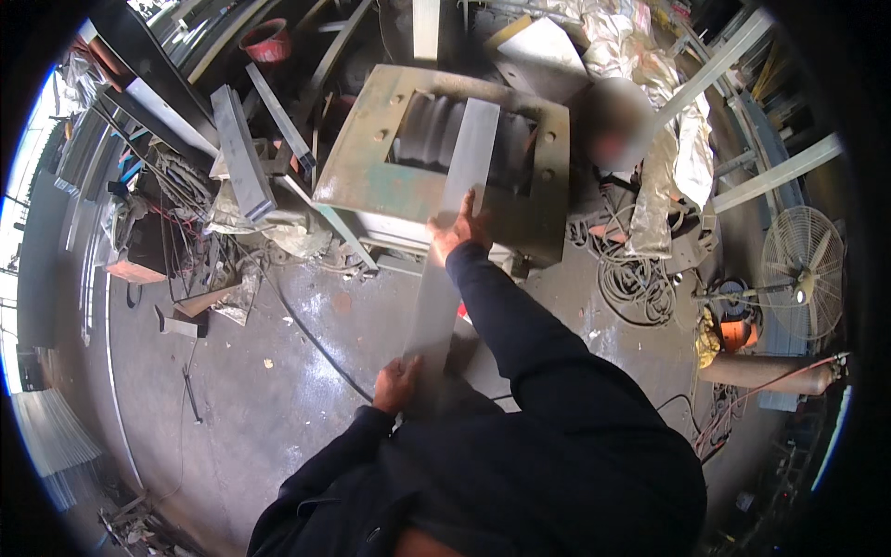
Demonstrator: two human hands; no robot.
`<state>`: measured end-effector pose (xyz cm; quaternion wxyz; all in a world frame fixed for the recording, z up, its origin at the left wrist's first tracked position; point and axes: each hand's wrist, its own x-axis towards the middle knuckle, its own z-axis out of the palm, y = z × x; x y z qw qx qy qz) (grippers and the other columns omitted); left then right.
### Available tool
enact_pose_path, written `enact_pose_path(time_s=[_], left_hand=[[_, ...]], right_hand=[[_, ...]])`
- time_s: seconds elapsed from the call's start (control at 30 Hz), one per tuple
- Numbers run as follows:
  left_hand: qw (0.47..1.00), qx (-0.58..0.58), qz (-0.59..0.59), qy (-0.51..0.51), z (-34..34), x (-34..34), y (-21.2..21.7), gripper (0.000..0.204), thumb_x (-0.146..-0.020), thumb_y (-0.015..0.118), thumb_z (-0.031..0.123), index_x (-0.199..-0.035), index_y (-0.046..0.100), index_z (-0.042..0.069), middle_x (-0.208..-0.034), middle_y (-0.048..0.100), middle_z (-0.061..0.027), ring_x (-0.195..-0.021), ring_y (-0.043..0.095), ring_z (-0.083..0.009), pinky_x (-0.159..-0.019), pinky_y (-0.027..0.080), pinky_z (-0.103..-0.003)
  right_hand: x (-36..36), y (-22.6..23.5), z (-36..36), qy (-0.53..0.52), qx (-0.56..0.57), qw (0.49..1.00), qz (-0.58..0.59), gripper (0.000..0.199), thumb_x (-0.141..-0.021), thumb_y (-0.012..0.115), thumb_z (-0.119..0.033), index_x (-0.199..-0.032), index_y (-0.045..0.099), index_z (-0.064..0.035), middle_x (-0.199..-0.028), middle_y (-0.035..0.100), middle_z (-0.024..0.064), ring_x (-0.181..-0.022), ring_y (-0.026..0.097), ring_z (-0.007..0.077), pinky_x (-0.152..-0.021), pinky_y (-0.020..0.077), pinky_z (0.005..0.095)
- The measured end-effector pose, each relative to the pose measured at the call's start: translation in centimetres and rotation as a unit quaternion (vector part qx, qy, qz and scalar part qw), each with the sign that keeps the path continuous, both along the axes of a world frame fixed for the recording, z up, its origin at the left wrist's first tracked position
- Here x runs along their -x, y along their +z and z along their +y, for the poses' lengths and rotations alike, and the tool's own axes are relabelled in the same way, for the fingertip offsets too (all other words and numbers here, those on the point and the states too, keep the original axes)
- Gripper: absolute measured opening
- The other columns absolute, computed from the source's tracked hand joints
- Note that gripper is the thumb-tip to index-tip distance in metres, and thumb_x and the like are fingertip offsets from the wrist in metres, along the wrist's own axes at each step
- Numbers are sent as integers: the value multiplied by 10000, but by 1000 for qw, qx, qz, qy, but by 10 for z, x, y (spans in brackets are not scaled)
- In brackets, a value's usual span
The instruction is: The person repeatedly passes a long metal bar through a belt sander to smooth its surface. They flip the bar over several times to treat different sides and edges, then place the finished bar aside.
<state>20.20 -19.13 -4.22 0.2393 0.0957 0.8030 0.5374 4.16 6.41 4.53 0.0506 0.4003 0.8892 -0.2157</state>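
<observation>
- Metal bar [434,306], reaching over the machine [376,176]: we judge it stiff, weighty, smooth; hold both edges.
- Left hand [396,385]: fingers closed on its edge.
- Right hand [458,230]: fingers half-spread upon it, grip unclear.
</observation>
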Motion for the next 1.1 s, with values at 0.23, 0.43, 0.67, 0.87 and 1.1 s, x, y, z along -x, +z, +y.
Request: enact_pose_path(time_s=[0.23,0.43,0.67,0.87,1.1], left_hand=[[995,4,-95,40,-30,-18,2,447,-916,630,410,-835,611,-29,-710,635,-221,-659,632,-341,-593,474,-414],[993,68,90,-25,-74,-34,1,471,-908,636,427,-824,594,-34,-717,600,-270,-663,645,-350,-604,477,-428],[996,63,13,58,-81,-37,28,460,-912,634,421,-836,590,-31,-704,603,-261,-693,650,-405,-585,461,-477],[997,57,44,-15,-5,25,38,450,-935,608,409,-932,649,-39,-748,662,-185,-693,642,-261,-616,491,-398],[990,140,-28,-3,41,68,58,599,-904,562,566,-890,649,-26,-806,661,-262,-815,661,-428,-686,507,-476]], right_hand=[[-21,2,-27,-29,34,999,13,1053,-786,629,-614,-1558,57,-182,-1461,260,301,-1251,489,411,-967,487,442],[-45,6,-67,-45,64,996,43,1063,-746,668,-583,-1549,100,-178,-1386,328,288,-1150,543,412,-927,501,463],[-35,2,-76,-23,145,985,95,1029,-740,694,-542,-1534,151,-178,-1374,344,284,-1136,543,420,-921,501,460],[24,-10,-6,5,15,996,92,1077,-747,684,-579,-1548,106,-150,-1337,415,320,-1182,511,433,-1003,439,463],[61,4,32,-32,42,997,47,1001,-791,594,-625,-1554,103,-205,-1300,452,303,-1147,553,411,-974,459,475]])
